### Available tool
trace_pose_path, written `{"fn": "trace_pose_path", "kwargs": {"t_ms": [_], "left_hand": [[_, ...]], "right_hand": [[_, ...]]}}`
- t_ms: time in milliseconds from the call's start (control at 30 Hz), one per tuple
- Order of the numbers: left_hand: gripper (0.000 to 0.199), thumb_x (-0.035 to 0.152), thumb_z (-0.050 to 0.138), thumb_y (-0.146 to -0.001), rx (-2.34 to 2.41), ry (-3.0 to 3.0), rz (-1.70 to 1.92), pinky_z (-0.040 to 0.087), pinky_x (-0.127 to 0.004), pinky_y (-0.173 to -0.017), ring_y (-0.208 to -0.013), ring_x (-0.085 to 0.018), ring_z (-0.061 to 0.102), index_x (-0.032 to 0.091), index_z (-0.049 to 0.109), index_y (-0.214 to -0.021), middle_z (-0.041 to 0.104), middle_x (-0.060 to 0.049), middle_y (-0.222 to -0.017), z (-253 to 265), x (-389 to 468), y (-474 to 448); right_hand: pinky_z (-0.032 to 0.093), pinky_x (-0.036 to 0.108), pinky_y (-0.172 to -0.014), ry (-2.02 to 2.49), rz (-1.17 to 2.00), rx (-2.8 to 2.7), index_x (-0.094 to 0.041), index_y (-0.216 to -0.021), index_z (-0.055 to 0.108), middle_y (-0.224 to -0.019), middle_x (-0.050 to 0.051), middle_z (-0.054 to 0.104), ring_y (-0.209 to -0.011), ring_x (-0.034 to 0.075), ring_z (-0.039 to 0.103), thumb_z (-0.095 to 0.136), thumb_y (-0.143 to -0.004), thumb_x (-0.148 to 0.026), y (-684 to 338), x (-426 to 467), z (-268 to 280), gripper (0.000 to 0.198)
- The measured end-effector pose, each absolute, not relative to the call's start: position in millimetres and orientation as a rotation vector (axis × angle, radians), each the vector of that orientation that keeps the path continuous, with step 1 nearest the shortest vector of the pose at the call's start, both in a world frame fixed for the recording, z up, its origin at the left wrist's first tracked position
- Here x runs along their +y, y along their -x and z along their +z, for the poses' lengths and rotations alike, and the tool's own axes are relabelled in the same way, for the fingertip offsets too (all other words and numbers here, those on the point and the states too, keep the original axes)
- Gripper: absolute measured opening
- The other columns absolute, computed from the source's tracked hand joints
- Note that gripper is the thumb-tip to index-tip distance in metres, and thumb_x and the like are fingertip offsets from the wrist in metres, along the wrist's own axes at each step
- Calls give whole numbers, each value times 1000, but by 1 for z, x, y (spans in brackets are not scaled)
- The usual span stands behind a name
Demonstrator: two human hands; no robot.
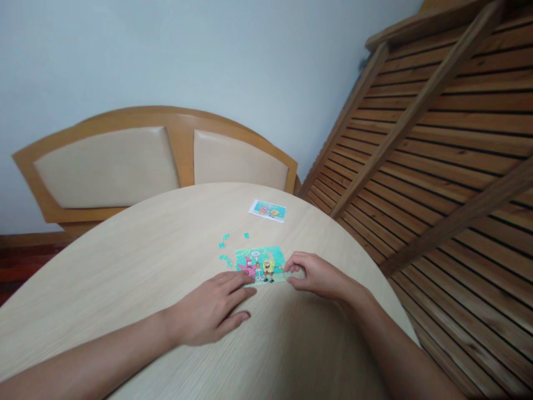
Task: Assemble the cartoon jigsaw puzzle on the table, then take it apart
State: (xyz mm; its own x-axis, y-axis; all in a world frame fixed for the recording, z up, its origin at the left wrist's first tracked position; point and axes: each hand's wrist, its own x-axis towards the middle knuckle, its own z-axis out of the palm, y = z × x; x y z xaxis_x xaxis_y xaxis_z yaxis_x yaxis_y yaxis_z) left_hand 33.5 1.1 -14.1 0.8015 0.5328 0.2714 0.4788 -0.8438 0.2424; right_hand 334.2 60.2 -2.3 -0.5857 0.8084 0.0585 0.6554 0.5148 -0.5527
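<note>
A jigsaw puzzle point(270, 253) lies flat on the table, mostly joined, with a pink starfish figure, a tall pale figure and a yellow square one on turquoise. My left hand point(210, 308) rests palm down with its fingers apart, the fingertips touching the puzzle's lower left corner. At the right edge of the puzzle, my right hand point(310, 273) has its fingers curled and its thumb brought toward them. Whatever is between those fingertips is too small to make out. Several loose turquoise puzzle pieces point(225, 258) are scattered left of and beyond the puzzle.
A small picture card point(268, 211) with similar cartoon figures lies farther back on the round wooden table point(166, 239). Behind the table stands a padded wooden backrest point(183, 150) against the wall. A slatted wooden panel point(416, 150) leans at the right, close to the table edge.
</note>
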Motion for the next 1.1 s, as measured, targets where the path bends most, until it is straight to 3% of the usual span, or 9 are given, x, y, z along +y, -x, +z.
{"fn": "trace_pose_path", "kwargs": {"t_ms": [533, 733, 833, 967, 1100], "left_hand": [[38, 34, 53, -98, 824, -2835, 515, 42, -48, -113, -135, -31, 47, 19, 55, -133, 55, -13, -139, -16, 1, -35], [25, 29, 45, -99, 1275, -2602, 726, 54, -42, -92, -103, -24, 63, 20, 63, -113, 66, -9, -112, -13, 27, -13], [22, 32, 50, -96, 1460, -2491, 752, 53, -43, -90, -98, -24, 64, 20, 67, -103, 67, -8, -107, -20, 46, 6], [24, 32, 52, -96, 1423, -2508, 735, 52, -42, -91, -99, -25, 63, 20, 68, -110, 68, -9, -108, -29, 58, 16], [23, 32, 51, -98, 1396, -2517, 723, 52, -41, -89, -97, -24, 63, 20, 70, -103, 68, -9, -104, -31, 59, 14]], "right_hand": [[49, 28, -78, 1139, 605, -2519, -21, -92, 75, -91, 4, 71, -82, 18, 65, 69, -81, -22, -335, 60, 0, 13], [49, 29, -80, 1122, 583, -2537, -22, -92, 76, -91, 4, 72, -84, 19, 65, 69, -83, -26, -338, 62, -3, 12], [49, 29, -77, 1133, 579, -2519, -21, -95, 75, -91, 5, 71, -82, 19, 65, 72, -80, -28, -339, 63, -5, 17], [50, 29, -77, 1127, 593, -2502, -22, -99, 75, -94, 5, 71, -83, 19, 64, 73, -81, -29, -338, 63, -6, 20], [50, 30, -83, 1098, 615, -2506, -22, -104, 76, -100, 6, 70, -90, 20, 65, 73, -82, -30, -338, 63, -7, 24]]}}
